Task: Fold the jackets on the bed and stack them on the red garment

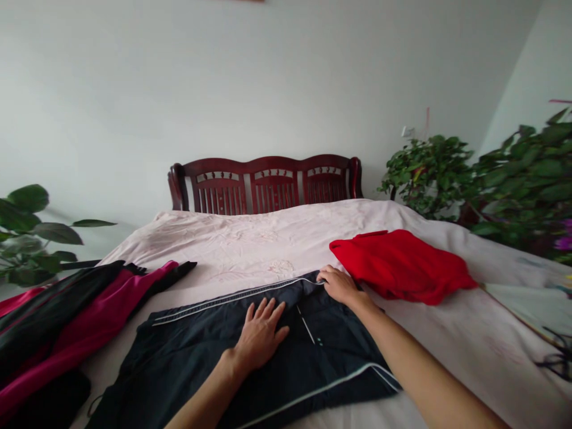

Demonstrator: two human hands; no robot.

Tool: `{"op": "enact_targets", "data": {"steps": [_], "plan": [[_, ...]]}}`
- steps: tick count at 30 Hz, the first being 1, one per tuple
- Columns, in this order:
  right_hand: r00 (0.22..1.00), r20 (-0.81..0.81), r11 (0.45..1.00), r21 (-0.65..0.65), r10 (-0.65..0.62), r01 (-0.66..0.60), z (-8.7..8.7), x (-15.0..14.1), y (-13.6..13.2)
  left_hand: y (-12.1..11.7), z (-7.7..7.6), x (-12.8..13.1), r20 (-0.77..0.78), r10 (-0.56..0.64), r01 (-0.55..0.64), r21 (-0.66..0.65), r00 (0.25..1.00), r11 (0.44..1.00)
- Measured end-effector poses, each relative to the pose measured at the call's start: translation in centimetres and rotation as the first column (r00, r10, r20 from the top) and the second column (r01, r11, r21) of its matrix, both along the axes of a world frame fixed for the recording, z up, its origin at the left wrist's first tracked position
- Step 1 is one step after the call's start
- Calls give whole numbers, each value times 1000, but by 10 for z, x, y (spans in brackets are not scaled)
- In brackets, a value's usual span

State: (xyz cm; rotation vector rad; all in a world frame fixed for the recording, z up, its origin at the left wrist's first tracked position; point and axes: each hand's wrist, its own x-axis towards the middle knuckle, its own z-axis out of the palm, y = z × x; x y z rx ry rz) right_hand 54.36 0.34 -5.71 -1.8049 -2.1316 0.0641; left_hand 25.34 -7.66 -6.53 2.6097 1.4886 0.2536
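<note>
Dark navy track pants (196,345) with white piping lie spread across the bed in front of me. A white-edged slit, which looks like a pocket, shows near their middle. My left hand (261,333) rests flat on the cloth, palm down, with its fingers stretched out. At the far edge, my right hand (339,285) has its fingers curled over the white-piped seam and grips the fabric there. Just beyond that hand lies a folded red garment (402,268), close to the pants' far right corner.
A pale pink bedsheet (236,244) covers the bed up to a dark red wooden headboard (272,185). Black and magenta clothes (98,310) are heaped at the left. Leafy plants (429,173) stand at the right, another plant (31,232) at the left. Thin-framed glasses (556,357) lie far right.
</note>
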Motion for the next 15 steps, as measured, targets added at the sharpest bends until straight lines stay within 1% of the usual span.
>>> {"op": "enact_targets", "data": {"steps": [4, 8, 10, 13, 15], "plan": [[1000, 20, 1000, 17, 16, -16, 1, 4, 11, 2, -16, 0, -40, -15, 15, 11, 999, 1000], [1000, 23, 1000, 8, -10, 10, -5, 6, 21, 3, -24, -7, -29, -67, 68, 48, 997, 996], [999, 28, 999, -1, -32, 32, -7, 6, 23, 0, -24, -8, 4, -72, 71, 127, 997, 989], [997, 50, 998, 1, -59, 59, -2, 2, 17, -9, -18, -7, 34, -103, 89, 285, 994, 954], [996, 70, 999, 17, -48, 47, 4, -3, 10, -16, -11, -3, 8, -119, 111, 321, 993, 941]]}}
